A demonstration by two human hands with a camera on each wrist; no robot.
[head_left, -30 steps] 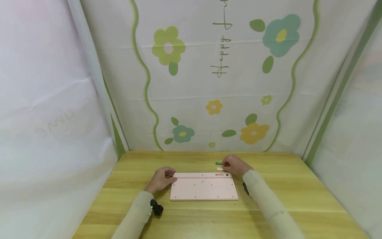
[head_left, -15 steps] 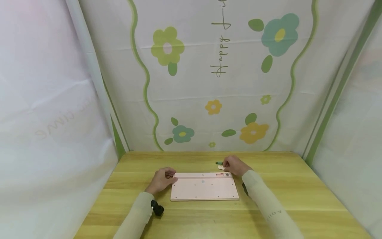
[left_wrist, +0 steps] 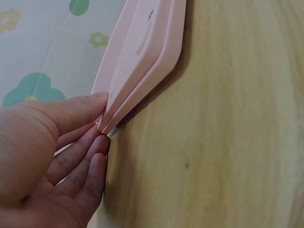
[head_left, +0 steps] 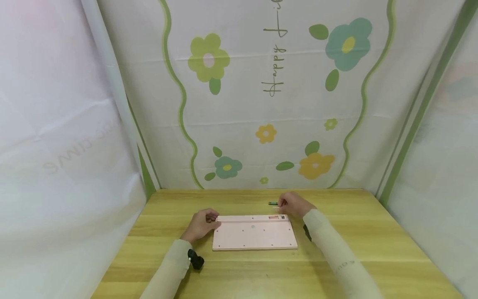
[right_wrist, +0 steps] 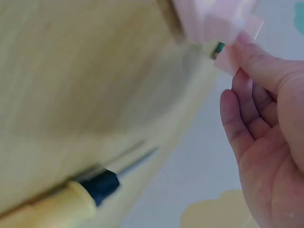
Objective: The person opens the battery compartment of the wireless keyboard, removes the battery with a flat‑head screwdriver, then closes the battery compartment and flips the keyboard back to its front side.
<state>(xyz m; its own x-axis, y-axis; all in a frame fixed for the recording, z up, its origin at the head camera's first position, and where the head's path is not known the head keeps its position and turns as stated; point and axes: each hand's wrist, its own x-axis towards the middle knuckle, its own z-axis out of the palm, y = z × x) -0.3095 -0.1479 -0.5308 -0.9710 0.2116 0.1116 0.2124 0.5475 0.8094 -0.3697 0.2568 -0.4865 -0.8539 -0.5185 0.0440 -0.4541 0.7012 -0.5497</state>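
Observation:
A thin pink keyboard (head_left: 254,237) lies underside up on the table, small screws dotting its back. My left hand (head_left: 203,226) pinches its far left corner, the thumb (left_wrist: 83,110) on the upper face and the fingers at the edge below. At the far right, a battery slot (head_left: 274,217) in the keyboard is uncovered. Just behind that slot, my right hand (head_left: 296,204) pinches a small pale pink battery cover (right_wrist: 225,61) between thumb and fingers; it shows almost edge-on in the head view. A green battery (head_left: 273,203) is just beyond the cover, partly hidden by the fingers.
In the right wrist view, a screwdriver (right_wrist: 61,202) with a yellow handle and dark collar lies on the wooden table (head_left: 239,274). White flowered cloth (head_left: 242,104) hangs behind the table's back edge and at both sides.
The battery cover has lifted slightly and turned from showing its flat face to almost edge-on, my right hand rising with it. My left hand and the keyboard have stayed in place.

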